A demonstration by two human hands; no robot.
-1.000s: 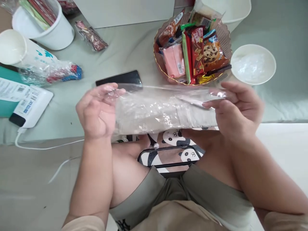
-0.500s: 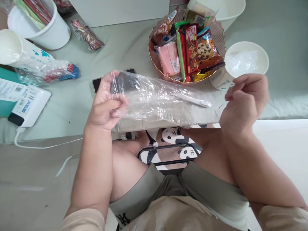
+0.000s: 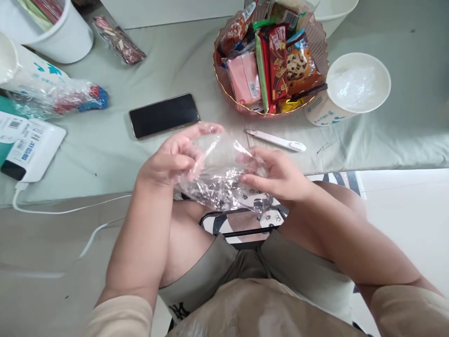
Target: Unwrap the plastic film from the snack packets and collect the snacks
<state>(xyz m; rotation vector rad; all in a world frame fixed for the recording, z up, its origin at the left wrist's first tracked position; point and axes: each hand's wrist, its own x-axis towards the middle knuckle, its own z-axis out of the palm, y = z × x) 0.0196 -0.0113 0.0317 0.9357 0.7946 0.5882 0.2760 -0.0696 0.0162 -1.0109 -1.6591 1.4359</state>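
A clear plastic bag (image 3: 220,187) hangs crumpled between my two hands, over my lap at the table's front edge. My left hand (image 3: 175,157) is closed on its left side, with some fingers behind or inside the film. My right hand (image 3: 275,175) pinches its right side; those fingertips show partly through the plastic. Just beyond the bag, a white utility knife (image 3: 277,140) lies on the cloth, and a black phone (image 3: 164,116) rests face up to the left.
A gold-rimmed bowl (image 3: 234,106) full of packaged snacks stands at the back, beside a paper tub (image 3: 324,112) holding clear plastic. On the left are a white bucket (image 3: 75,42), a wrapped snack bundle (image 3: 119,41), another paper tub (image 3: 35,70) and a white power bank (image 3: 44,150) with its cable.
My right hand has come left and down from beside the paper tub and taken hold of the bag. The bag has moved nearer my lap, uncovering the phone and knife.
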